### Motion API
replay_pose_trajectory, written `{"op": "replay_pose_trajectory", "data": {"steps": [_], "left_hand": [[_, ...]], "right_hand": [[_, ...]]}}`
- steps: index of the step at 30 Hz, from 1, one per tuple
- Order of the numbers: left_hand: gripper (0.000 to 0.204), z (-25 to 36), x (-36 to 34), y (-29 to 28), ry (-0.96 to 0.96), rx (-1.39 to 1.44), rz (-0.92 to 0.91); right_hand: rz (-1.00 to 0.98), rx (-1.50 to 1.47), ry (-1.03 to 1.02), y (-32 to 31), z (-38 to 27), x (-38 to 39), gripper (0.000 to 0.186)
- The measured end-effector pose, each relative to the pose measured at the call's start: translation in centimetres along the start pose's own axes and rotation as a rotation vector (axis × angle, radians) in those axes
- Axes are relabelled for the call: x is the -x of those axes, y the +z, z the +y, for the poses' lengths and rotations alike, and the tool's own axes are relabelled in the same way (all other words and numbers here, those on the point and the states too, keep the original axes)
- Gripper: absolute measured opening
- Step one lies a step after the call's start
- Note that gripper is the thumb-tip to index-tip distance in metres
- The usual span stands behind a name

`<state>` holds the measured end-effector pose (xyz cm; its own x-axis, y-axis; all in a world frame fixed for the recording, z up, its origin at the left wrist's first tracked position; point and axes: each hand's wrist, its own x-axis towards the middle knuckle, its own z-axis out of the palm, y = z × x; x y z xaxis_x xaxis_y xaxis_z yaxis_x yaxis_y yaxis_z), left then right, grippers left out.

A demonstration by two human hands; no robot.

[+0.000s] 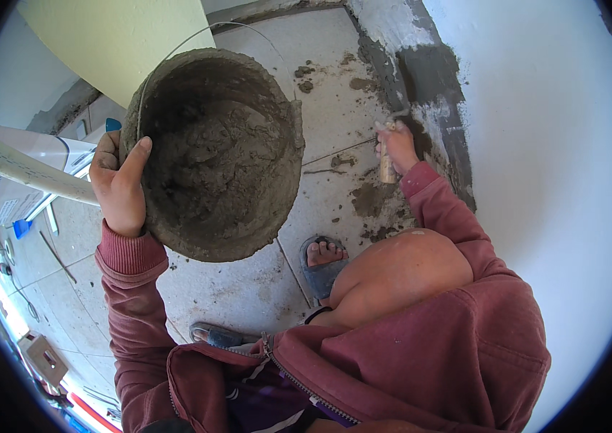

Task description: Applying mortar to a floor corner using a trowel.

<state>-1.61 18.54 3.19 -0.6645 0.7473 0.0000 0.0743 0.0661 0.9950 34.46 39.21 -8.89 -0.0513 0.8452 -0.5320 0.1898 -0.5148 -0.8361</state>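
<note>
My left hand (124, 189) grips the near-left rim of a mortar-caked bucket (293, 162), thumb over the edge. The bucket is tipped toward me, showing wet grey mortar (223, 155) inside; its thin wire handle (176, 49) arches over the far side. At the foot of the wall, my right hand (401, 144) is closed around the wooden handle (387, 167) of what looks like a trowel. Its metal neck points to the wall, and the blade is hard to make out. Beside that hand, a damp grey mortar band (432, 76) covers the wall's lower edge.
Mortar splatters (371, 198) dot the pale floor tiles (327, 130). A white wall (551, 144) rises on the right. On the left are a yellow panel (122, 36), a thick white pipe (35, 173) and a brown stool-like object (44, 359). My sandalled foot (324, 263) is below the bucket.
</note>
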Motion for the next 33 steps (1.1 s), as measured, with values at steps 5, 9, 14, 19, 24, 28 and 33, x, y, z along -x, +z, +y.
{"op": "replay_pose_trajectory", "data": {"steps": [5,9,14,19,24,28,33], "left_hand": [[0.021,0.0,-0.4,-0.3,-0.020,-0.028,-0.033],[0.021,-0.1,-0.1,-0.4,0.005,-0.040,-0.032],[0.019,-0.5,-0.1,-0.4,0.010,-0.039,-0.010],[0.016,0.0,-0.3,-0.3,0.003,-0.038,-0.016],[0.016,-0.1,-0.1,0.1,0.048,-0.083,-0.035],[0.017,-0.5,-0.1,0.2,0.046,-0.027,-0.031],[0.016,0.2,-0.2,0.2,0.056,-0.067,-0.047]], "right_hand": [[-0.049,0.263,0.172,-0.3,3.1,-1.3,0.023],[-0.035,0.029,0.146,-2.5,0.9,-1.6,0.020],[0.065,0.108,0.070,-3.4,1.9,0.3,0.020],[0.014,0.198,0.173,-3.4,1.4,0.2,0.019],[-0.070,-0.040,0.251,-4.2,-1.2,0.9,0.024],[0.017,0.149,0.008,-4.8,0.7,2.6,0.023],[-0.043,0.246,0.110,-5.0,3.1,0.4,0.018]]}}
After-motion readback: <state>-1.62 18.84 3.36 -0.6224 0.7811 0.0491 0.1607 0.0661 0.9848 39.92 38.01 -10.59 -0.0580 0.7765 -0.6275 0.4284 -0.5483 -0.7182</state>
